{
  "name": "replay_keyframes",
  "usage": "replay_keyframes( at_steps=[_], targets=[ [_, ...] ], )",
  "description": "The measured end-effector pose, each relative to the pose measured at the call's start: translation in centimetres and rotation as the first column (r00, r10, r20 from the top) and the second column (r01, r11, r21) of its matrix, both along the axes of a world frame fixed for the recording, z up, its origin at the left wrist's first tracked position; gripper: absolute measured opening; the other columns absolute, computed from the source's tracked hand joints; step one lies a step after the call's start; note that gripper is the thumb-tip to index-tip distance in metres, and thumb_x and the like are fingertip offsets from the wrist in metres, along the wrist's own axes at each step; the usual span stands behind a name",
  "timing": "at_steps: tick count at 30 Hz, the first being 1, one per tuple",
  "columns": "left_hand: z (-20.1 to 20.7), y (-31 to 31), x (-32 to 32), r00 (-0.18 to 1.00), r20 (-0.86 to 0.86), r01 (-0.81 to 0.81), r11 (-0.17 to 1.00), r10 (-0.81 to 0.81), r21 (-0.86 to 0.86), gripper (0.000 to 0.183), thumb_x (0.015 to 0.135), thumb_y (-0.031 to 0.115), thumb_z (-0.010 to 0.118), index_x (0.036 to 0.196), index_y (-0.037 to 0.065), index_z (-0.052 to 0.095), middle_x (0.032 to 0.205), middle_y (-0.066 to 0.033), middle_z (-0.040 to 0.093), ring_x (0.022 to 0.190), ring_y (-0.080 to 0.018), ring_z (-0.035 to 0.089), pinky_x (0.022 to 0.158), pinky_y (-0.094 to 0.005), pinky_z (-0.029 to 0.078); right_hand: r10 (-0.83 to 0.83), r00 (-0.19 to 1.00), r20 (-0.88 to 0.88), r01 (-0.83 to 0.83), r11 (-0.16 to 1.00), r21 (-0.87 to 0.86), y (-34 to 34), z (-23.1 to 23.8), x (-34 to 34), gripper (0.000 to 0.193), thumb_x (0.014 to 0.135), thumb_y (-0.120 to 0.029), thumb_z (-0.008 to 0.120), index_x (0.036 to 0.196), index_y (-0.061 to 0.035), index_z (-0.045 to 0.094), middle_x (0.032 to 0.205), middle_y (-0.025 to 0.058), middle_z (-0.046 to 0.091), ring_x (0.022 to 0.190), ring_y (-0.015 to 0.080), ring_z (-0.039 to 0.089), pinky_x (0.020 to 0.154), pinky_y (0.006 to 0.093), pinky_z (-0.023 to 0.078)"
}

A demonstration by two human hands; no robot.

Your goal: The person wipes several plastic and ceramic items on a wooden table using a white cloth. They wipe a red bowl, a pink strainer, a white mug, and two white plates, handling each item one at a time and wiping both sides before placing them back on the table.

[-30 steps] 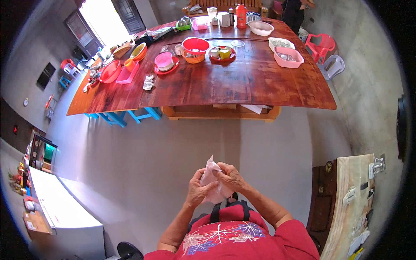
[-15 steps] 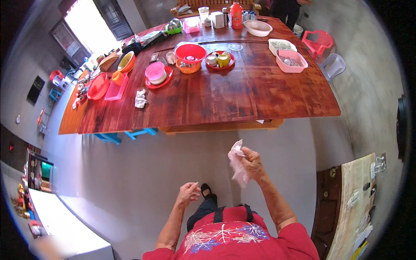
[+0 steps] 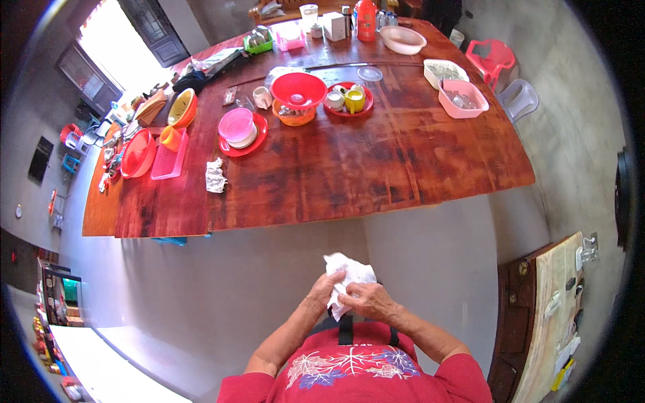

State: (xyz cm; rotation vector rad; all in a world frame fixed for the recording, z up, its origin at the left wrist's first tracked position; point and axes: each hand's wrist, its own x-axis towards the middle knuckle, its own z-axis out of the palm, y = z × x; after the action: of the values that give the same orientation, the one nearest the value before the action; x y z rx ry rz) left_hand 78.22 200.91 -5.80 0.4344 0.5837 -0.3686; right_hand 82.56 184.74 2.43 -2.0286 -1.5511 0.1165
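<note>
Both my hands are together in front of my chest, holding a crumpled white cloth (image 3: pixel 349 272). My left hand (image 3: pixel 324 290) grips its left side and my right hand (image 3: pixel 365 297) covers its lower right part. I stand a short way back from a long dark wooden table (image 3: pixel 376 174). A second crumpled white cloth (image 3: pixel 215 176) lies on the table to the left, well out of reach of both hands.
The table carries a red bowl on an orange one (image 3: pixel 297 94), a pink bowl on a red plate (image 3: pixel 238 127), a red tray with cups (image 3: pixel 346 99), pink and white tubs (image 3: pixel 460 97) and a red bottle (image 3: pixel 366 10). Plastic chairs (image 3: pixel 500 64) stand at right, a wooden cabinet (image 3: pixel 537 316) at lower right.
My hands were apart half a second ago, the right one holding the cloth up alone. Now both hands are together on it again, and the view has moved closer to the table.
</note>
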Motion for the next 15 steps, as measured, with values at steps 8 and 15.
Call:
replay_keyframes(
  at_steps=[8,15],
  targets=[
    [5.2,2.8,9.4,0.99,0.102,-0.104,0.989,0.093,0.106,0.036,0.086,0.011,0.058,0.12,0.002,0.049,0.109,-0.0104,0.061,0.097,-0.021,0.061,0.085,-0.038,0.05,-0.438,0.462,-0.771,0.591,0.8,-0.101,-0.2,0.5,12.4,0.049,0.075,-0.031,0.071,0.11,-0.0006,0.056,0.099,0.009,0.059,0.089,0.0191,0.057,0.078,0.0304,0.045],
    [6.8,1.9,18.2,0.99,0.045,-0.138,0.943,0.131,0.303,0.028,0.086,0.015,0.061,0.111,0.003,0.057,0.102,-0.0078,0.062,0.089,-0.0177,0.061,0.079,-0.0334,0.051,-0.035,-0.105,-0.994,0.492,0.867,-0.082,1.9,-2.7,21.8,0.032,0.083,-0.015,0.064,0.108,0.003,0.057,0.096,0.0053,0.062,0.084,0.0108,0.057,0.075,0.0266,0.048]
  ],
)
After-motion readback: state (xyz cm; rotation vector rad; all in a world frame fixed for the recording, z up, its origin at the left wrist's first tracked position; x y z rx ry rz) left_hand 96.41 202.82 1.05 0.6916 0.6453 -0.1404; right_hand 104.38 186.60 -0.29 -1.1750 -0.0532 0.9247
